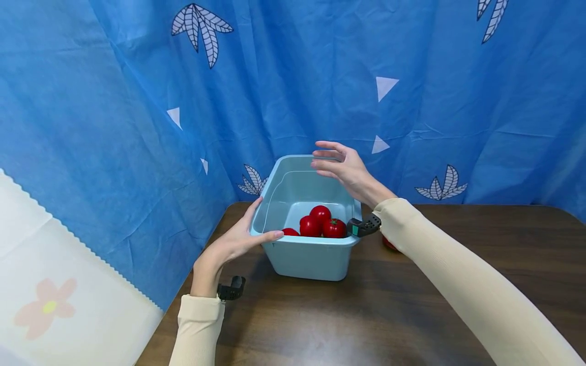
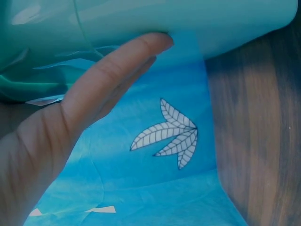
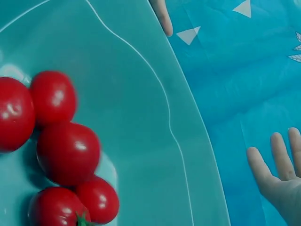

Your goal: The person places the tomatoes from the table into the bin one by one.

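Observation:
A light blue plastic bin (image 1: 309,259) stands on the table with several red tomatoes (image 1: 320,212) gathered at its near end. My left hand (image 1: 234,239) rests on its near left corner. The thumb lies along the near rim, and in the left wrist view the straight fingers (image 2: 117,70) touch the outer wall. Over the far right part of the bin, my right hand (image 1: 345,170) is raised with its fingers spread and nothing in them. The tomatoes (image 3: 68,153) appear below that wrist; a green stem shows on one.
On the table right of the bin lies a red thing (image 1: 389,244), mostly hidden by my right sleeve. Dark brown wooden tabletop (image 1: 458,284) extends to the right. A blue curtain (image 1: 293,76) with leaf prints hangs behind, close to the bin's far end. A pale cloth (image 1: 59,284) is at left.

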